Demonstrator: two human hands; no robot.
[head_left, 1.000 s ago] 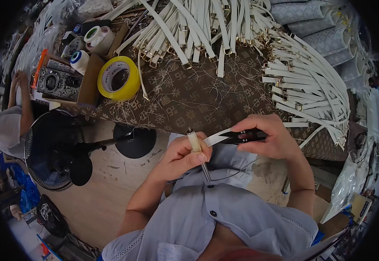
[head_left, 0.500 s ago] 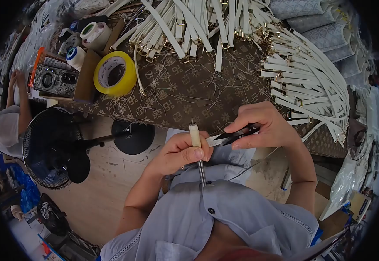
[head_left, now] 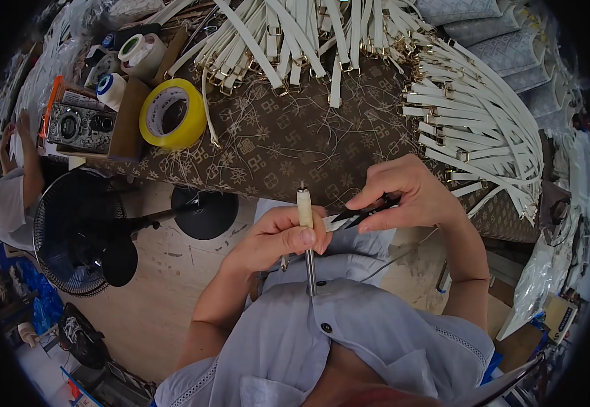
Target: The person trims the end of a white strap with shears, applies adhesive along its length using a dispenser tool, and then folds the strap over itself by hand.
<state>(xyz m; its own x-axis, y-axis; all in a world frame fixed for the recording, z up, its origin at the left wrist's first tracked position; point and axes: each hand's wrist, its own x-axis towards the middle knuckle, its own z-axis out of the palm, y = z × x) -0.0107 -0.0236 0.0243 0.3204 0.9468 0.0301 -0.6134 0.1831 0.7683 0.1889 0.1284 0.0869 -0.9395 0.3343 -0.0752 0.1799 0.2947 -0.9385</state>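
My left hand is closed around a rod-like tool with an off-white grip and a long metal shaft pointing toward my shirt. The same fingers pinch a white strap, whose short end sticks out to the right; a small gold buckle hangs below the hand. My right hand grips black thread snips, thumb on one side and fingers on the other. The snips' blades are parted, right at the strap's end.
White buckled straps lie in piles along the back and right of a brown patterned table, with loose threads. Yellow tape and a box with thread spools stand left. A black fan and another person are farther left.
The snips have shifted slightly left and their blades now show apart around the strap end. My left hand keeps its hold on the tool and strap. The camera view has moved a little.
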